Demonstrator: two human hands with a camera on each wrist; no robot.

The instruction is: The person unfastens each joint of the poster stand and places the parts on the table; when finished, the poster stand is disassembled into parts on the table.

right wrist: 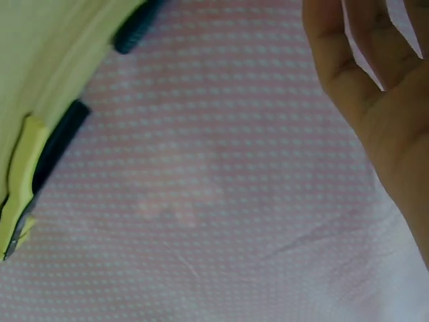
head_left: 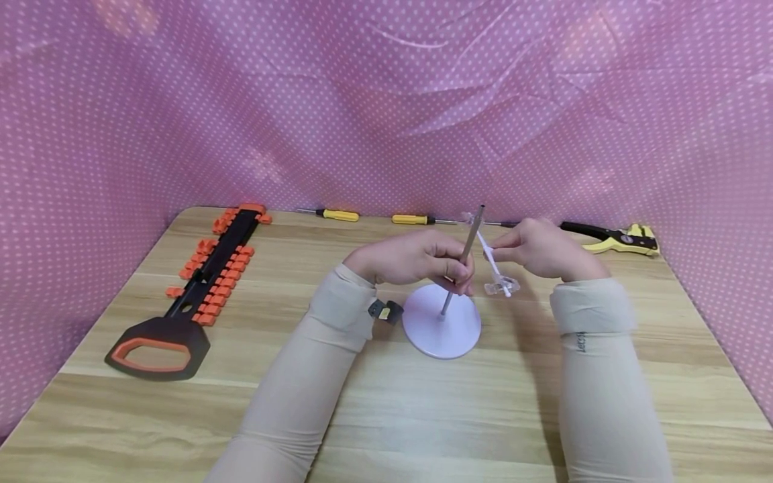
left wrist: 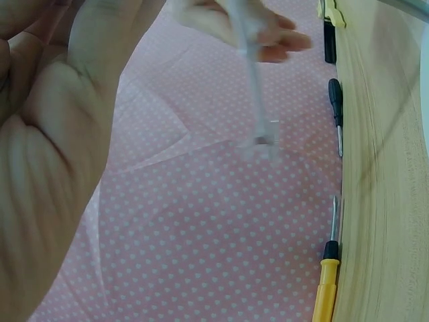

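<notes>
White rod [head_left: 491, 259] just right of the metal pole [head_left: 474, 239], between both hands.
Left hand [head_left: 419, 258] grips the pole above its round base [head_left: 435, 343]; right hand [head_left: 539, 249], nearer the rod, pinches it mid-length. Rod's long axis slants down rightward, crossing the pole's line; upper end close by the pole top, though whether touching I can't tell.
</notes>
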